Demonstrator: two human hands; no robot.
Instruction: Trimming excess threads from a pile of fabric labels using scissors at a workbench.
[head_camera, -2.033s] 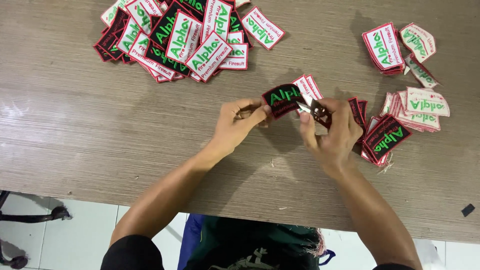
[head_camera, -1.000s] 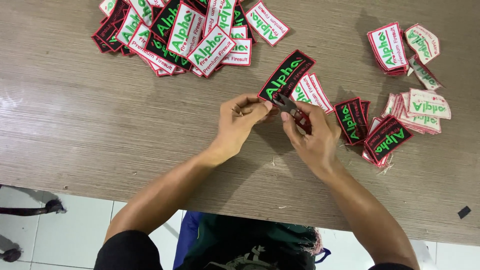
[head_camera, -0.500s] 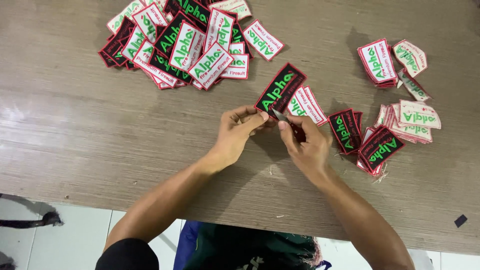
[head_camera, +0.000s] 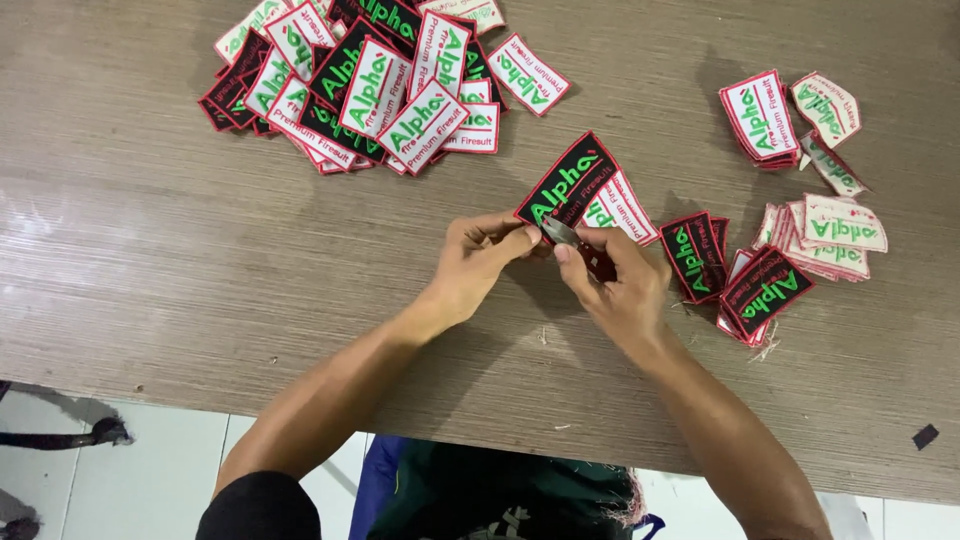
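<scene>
My left hand (head_camera: 478, 262) pinches the lower corner of a black embroidered patch (head_camera: 568, 180) with a red border and green lettering, held tilted over the wooden table (head_camera: 150, 260). My right hand (head_camera: 618, 280) holds a small metal thread snipper (head_camera: 562, 232), its blades touching the patch's lower edge. A white patch (head_camera: 622, 208) lies flat just behind the black one.
A big heap of black and white patches (head_camera: 370, 80) lies at the far left. Smaller stacks of patches (head_camera: 770, 280) sit to the right, more white patches (head_camera: 765, 115) at the far right. Loose thread bits lie near the hands. The table's near edge runs below my forearms.
The black patch, flat and low between my hands two seconds ago, is now raised and tilted up to the right. My right hand has brought the snipper to its lower edge.
</scene>
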